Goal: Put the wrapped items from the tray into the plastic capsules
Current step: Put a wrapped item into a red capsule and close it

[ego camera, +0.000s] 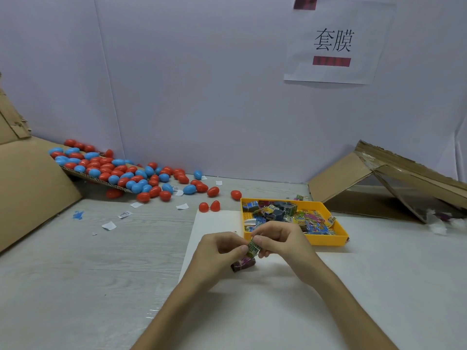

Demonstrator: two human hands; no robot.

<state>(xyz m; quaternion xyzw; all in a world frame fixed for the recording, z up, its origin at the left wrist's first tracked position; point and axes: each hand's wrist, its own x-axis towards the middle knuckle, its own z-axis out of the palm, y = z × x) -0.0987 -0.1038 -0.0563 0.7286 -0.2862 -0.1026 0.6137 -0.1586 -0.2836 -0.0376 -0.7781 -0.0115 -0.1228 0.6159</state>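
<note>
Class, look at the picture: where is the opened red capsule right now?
In the head view, the opened red capsule lies just left of the yellow tray, at the far edge of the white sheet.

dark packet point(243, 264) — partly covered | tray wrappers point(290, 218) — print unreadable | left cardboard point(30, 188) cut by edge

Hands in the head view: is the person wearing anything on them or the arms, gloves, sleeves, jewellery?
Nothing worn shows. The left hand and right hand are bare, with no gloves, rings or wristband visible. The left forearm and right forearm are bare too, no sleeve in frame.
</note>
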